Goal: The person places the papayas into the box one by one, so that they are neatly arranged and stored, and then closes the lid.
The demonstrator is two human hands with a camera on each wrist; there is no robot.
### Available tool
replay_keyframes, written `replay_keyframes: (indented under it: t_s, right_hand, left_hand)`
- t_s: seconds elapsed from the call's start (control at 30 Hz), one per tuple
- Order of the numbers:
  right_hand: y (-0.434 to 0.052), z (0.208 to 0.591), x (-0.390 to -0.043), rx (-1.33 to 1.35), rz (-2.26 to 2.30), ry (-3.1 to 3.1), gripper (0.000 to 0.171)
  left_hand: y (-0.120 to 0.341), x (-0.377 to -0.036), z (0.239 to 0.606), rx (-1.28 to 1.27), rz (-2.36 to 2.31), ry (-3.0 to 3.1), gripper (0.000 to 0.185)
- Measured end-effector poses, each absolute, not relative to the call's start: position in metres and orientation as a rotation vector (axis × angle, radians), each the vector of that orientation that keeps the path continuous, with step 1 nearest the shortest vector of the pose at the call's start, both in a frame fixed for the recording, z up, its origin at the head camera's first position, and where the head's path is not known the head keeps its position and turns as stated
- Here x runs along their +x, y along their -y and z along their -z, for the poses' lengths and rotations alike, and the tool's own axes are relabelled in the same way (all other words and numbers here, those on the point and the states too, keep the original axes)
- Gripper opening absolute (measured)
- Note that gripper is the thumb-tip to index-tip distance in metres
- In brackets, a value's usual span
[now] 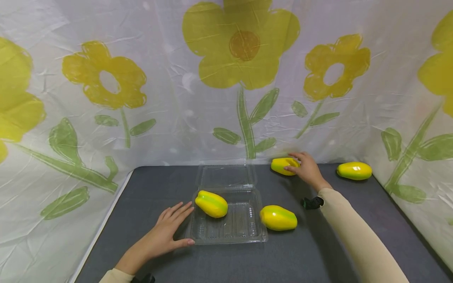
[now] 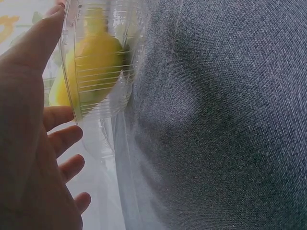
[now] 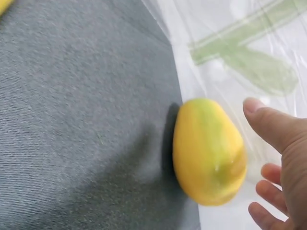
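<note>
My left hand (image 1: pixel 163 232), fingers spread, rests at the left edge of a clear plastic clamshell container (image 1: pixel 244 236). Inside it, toward the left, lies a yellow papaya (image 1: pixel 211 204) with a green stripe; the left wrist view shows this papaya (image 2: pixel 98 62) through the ribbed wall. At the back of the table, my right hand (image 1: pixel 308 171) reaches over a second papaya (image 1: pixel 279 166), overlapping its right end. In the right wrist view, that papaya (image 3: pixel 207 155) lies on the cloth, with thumb and loosely bent fingers a little apart from it.
Another papaya (image 1: pixel 278 218) lies against the container's right side. One more papaya (image 1: pixel 354 171) sits at the back right corner. The container's lid (image 1: pixel 226 176) lies folded back toward the flower-printed curtain (image 1: pixel 170 118) behind the dark grey table (image 1: pixel 155 188).
</note>
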State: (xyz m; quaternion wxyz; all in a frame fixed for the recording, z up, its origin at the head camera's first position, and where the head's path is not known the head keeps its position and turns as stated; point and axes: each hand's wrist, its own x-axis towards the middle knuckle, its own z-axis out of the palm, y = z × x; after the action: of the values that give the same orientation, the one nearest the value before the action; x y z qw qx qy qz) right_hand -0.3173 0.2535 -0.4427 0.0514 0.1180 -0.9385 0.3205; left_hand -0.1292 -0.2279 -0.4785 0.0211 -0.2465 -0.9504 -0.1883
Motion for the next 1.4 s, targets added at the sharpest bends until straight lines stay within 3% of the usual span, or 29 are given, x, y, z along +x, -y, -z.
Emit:
replay_keyframes:
  t_s: [0.73, 1.4]
  right_hand:
    - [-0.263, 0.453, -0.332, 0.273, -1.044, 2.962, 0.072]
    - [-0.259, 0.458, -0.336, 0.287, -1.022, 2.97, 0.068]
  left_hand:
    - [0.229, -0.129, 0.477, -0.762, 0.571, 2.946, 0.096]
    - [0.226, -0.13, 0.477, -0.759, 0.597, 2.958, 0.094]
